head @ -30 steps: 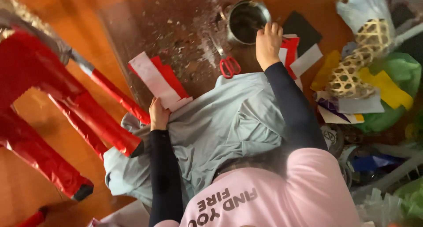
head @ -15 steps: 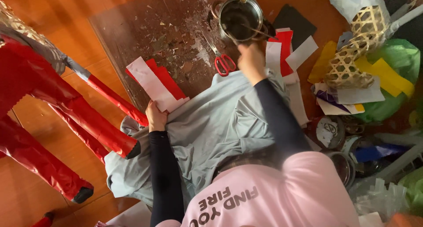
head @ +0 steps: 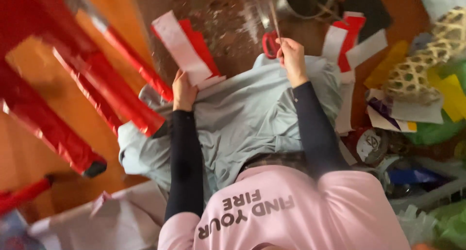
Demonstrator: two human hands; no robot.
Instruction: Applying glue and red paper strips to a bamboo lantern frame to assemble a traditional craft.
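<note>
Both hands grip: left hand point(head: 183, 91) holds red-and-white paper strips point(head: 187, 48), right hand point(head: 292, 60) a thin stick point(head: 274, 18) above it.

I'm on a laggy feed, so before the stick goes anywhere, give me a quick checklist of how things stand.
1. Right hand grips thin stick: ok.
2. Left hand holds red and white paper strip: ok.
3. Metal pot within view: partly, cut by the frame edge.
4. Stick tip loaded: cannot tell, blurred.
5. Red-handled scissors lie beside the right hand, untouched: ok.
6. Grey cloth covers the lap: ok.
</note>
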